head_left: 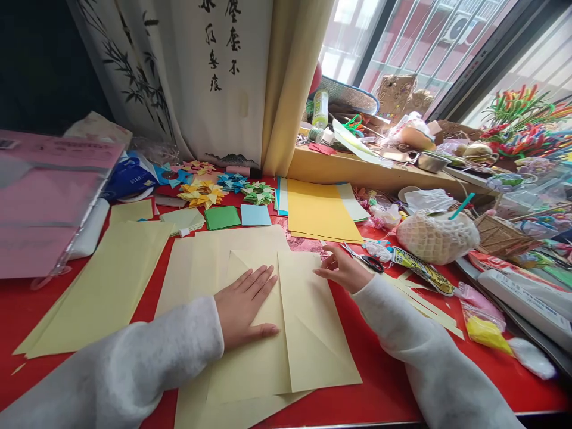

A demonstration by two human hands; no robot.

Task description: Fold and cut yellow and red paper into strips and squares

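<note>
A cream sheet of paper (317, 333) with crease lines lies before me, a vertical fold edge running down its middle. Pressed flat on it, just left of that edge, is my left hand (245, 307), its fingers stretched out. At the sheet's upper right corner hovers my right hand (343, 268), empty, with fingers curved and the thumb apart from the index finger. Whether its fingertips touch the paper I cannot tell. Beneath the creased sheet lie more cream sheets (187, 268). Scissors (372, 262) with black handles rest beyond my right hand.
A stack of long cream papers (107, 280) lies at left beside a pink package (49, 202). Folded paper stars (201, 192), green squares (222, 217) and yellow sheets (317, 208) sit behind. Paper strips (433, 310), a netted white fruit (438, 238) and a power strip (522, 304) crowd the right.
</note>
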